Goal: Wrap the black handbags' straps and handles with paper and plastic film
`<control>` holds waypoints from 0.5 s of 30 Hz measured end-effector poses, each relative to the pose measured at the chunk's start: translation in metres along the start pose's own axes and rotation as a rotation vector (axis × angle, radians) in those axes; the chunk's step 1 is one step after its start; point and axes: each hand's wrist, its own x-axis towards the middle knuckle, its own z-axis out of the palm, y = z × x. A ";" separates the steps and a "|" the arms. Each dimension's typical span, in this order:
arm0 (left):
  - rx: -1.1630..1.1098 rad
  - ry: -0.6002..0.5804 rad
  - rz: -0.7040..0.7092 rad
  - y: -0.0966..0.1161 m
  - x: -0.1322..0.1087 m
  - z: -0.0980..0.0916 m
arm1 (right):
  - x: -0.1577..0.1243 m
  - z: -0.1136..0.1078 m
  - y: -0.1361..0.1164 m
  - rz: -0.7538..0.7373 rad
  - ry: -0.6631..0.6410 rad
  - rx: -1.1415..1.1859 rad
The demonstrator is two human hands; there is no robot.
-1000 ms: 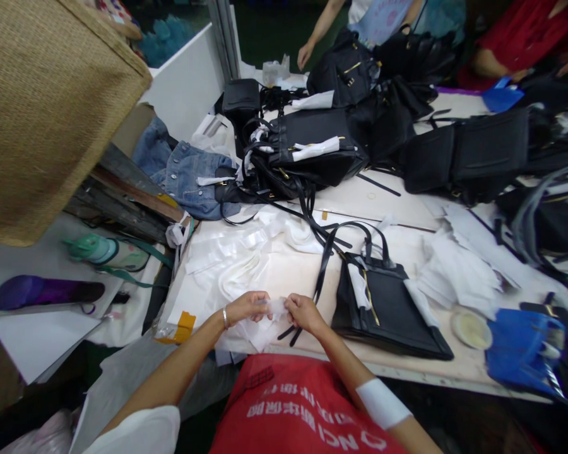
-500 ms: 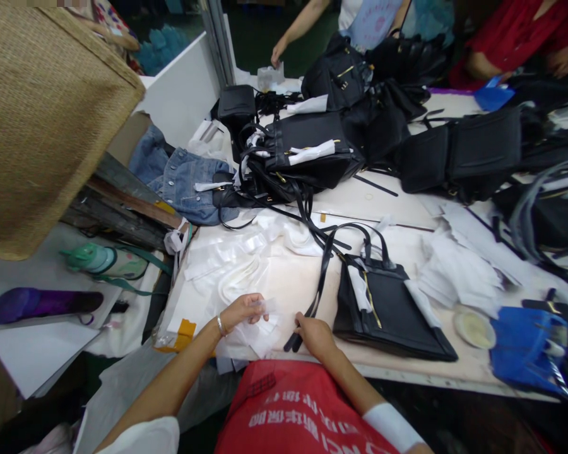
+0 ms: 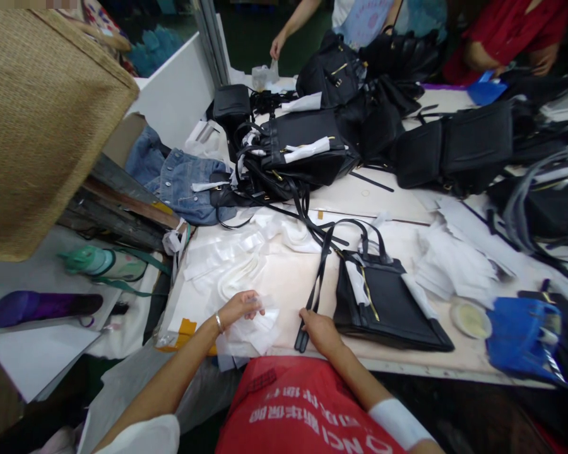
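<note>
Straps [image 3: 303, 342] hang down from a black bag [image 3: 397, 309] and lie on the pale table [image 3: 286, 277], near its front edge. The right hand [image 3: 320, 331] pinches them close to their ends. The left hand [image 3: 241, 307] is curled, with a thin see-through scrap [image 3: 266, 303] in its fingers. The bag lies just right of the right hand. Past it sit white papers [image 3: 454, 265] and a round dish [image 3: 471, 319]. More black bags [image 3: 307, 132] are piled farther back.

The handbag [image 3: 402, 312] looks smooth and leather-like, its zip [image 3: 372, 302] shiny metal; the denim garment [image 3: 189, 183], matt; the sacking [image 3: 52, 126], rough.
</note>
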 end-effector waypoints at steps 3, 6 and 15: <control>0.034 0.004 -0.007 -0.003 0.000 0.003 | -0.002 0.004 -0.008 -0.006 0.077 -0.106; 0.057 0.003 -0.004 -0.008 0.002 0.005 | -0.001 0.013 -0.013 0.055 0.196 -0.135; 0.007 0.039 0.021 -0.002 -0.005 0.013 | 0.015 -0.013 -0.025 0.314 0.368 1.360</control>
